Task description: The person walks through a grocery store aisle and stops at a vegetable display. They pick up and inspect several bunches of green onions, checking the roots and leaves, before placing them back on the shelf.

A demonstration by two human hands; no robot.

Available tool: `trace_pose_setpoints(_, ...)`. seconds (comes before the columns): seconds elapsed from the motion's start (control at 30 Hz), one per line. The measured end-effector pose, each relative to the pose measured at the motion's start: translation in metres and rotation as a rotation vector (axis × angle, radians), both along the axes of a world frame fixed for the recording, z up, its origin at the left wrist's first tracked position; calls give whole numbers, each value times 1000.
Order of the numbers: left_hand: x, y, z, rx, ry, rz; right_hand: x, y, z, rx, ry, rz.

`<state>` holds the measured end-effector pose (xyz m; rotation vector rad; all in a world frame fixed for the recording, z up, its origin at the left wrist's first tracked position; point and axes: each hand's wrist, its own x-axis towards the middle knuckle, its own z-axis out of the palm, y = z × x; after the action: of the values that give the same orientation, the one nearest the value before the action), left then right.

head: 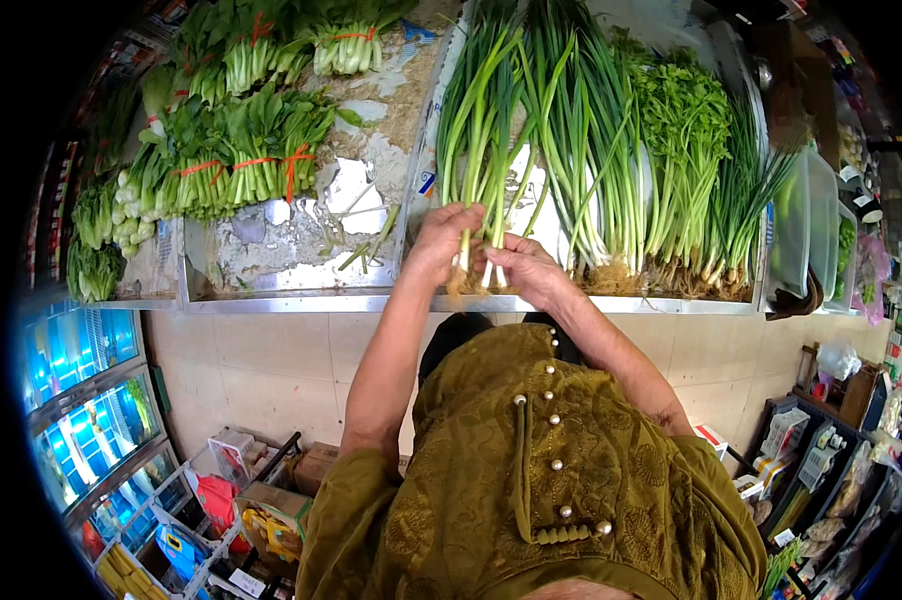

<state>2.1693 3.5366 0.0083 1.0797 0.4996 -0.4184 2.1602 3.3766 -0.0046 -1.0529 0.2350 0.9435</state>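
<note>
At the front edge of the vegetable tray, my left hand (445, 238) grips a few green onions (475, 161) just above their roots. My right hand (527, 268) pinches the white ends of neighbouring stalks, its fingers close beside the left ones. These long leaves lie away from me across the tray, and the roots hang near the metal rim (488, 303). A larger heap of green onions (582, 150) lies to the right of my hands, roots toward me. Beyond it are leafy celery (680, 127) and thinner spring onions (743, 180). Parts of my right fingers are hidden behind stalks.
The left compartment holds leafy greens (252, 169) bundled with red ties, plus loose stem scraps (368, 251). A plastic bin (807, 217) stands at the right end. Glass-front coolers (83, 420), cardboard boxes (271, 517) and crates of packaged goods (796, 465) stand behind and beside me.
</note>
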Motion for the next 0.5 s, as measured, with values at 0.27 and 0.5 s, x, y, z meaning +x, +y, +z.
trace_pose_setpoints(0.27, -7, -10, 11, 336, -95, -288, 2, -5, 20, 173, 69, -167)
trace_pose_setpoints(0.5, 5, 34, -24, 705, -313, -4, 32, -39, 73, 387, -238, -235)
